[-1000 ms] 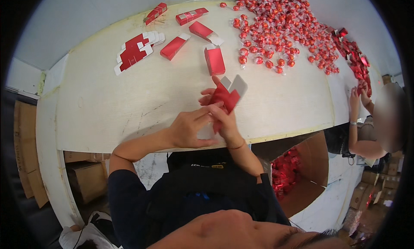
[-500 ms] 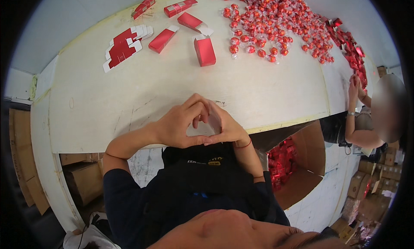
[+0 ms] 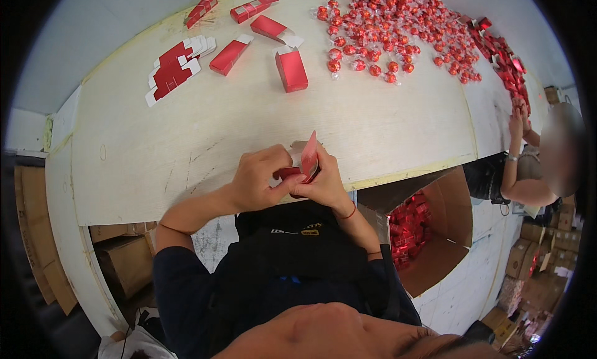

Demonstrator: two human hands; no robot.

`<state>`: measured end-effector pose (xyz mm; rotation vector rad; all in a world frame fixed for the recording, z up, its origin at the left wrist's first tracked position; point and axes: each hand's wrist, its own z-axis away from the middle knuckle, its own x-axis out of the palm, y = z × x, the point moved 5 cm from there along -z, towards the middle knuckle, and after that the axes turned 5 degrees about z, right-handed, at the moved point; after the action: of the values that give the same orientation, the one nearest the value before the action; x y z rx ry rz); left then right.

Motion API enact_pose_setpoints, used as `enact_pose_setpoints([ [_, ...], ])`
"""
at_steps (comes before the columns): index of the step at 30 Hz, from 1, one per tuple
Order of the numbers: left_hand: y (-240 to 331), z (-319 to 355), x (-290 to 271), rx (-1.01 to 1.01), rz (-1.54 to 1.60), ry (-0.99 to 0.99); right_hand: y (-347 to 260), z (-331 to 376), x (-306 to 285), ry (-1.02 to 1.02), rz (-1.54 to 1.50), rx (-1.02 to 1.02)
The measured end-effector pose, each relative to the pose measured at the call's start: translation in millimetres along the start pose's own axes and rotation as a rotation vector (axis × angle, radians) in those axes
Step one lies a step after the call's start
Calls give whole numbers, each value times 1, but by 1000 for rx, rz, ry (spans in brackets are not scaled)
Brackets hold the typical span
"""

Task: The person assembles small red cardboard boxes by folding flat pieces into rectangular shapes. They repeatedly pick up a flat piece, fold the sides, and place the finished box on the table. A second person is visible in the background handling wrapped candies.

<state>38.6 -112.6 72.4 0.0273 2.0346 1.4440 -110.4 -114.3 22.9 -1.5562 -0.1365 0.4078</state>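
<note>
Between my hands, at the table's near edge, is a small red carton (image 3: 309, 154) partly opened out. One red panel stands up and pale inner card shows beside it. My left hand (image 3: 258, 177) is closed, its thumb and fingers gripping the carton's left side. My right hand (image 3: 328, 184) wraps round the other side, and much of the carton is hidden behind the fingers. Farther off on the table lie several formed red cartons, the nearest one (image 3: 291, 70) with a raised white flap. To their left rests a stack of flat red-and-white carton blanks (image 3: 175, 70).
A large heap of red-wrapped candies (image 3: 398, 23) covers the far right of the table (image 3: 143, 141). Beyond it, red cartons (image 3: 507, 67) are piled near another person's hands (image 3: 517, 119). Below the edge, a cardboard box (image 3: 451, 207) holds red cartons (image 3: 410, 231).
The card in my hands has turned, so its red outer side now shows and a panel stands upright. My fingertips have come apart at the top. The other person's hands have moved slightly.
</note>
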Motion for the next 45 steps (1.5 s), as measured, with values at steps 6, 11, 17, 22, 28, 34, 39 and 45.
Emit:
enact_pose_setpoints([
  [6, 4, 5, 3, 16, 538, 339, -15, 0, 5, -111, 69, -224],
  [11, -1, 12, 9, 114, 163, 408, -1, 2, 14, 86, 147, -271],
  [17, -12, 11, 15, -70, 192, 304, -6, 11, 7, 131, 373, -440],
  [22, -30, 23, 52, 28, 682, 371, 7, 17, 2, 316, -120, -534],
  [28, -34, 41, 77, -225, 757, 146, -4, 10, -2, 377, -95, -610],
  [34, -18, 39, 61, -110, 533, 127, -10, 17, -14, 427, -145, -619],
  [39, -16, 41, 62, -107, 587, 93, -13, 19, -13, 487, -145, -771],
  [45, -14, 44, 61, -110, 574, 102, -13, 20, -17, 443, -34, -842],
])
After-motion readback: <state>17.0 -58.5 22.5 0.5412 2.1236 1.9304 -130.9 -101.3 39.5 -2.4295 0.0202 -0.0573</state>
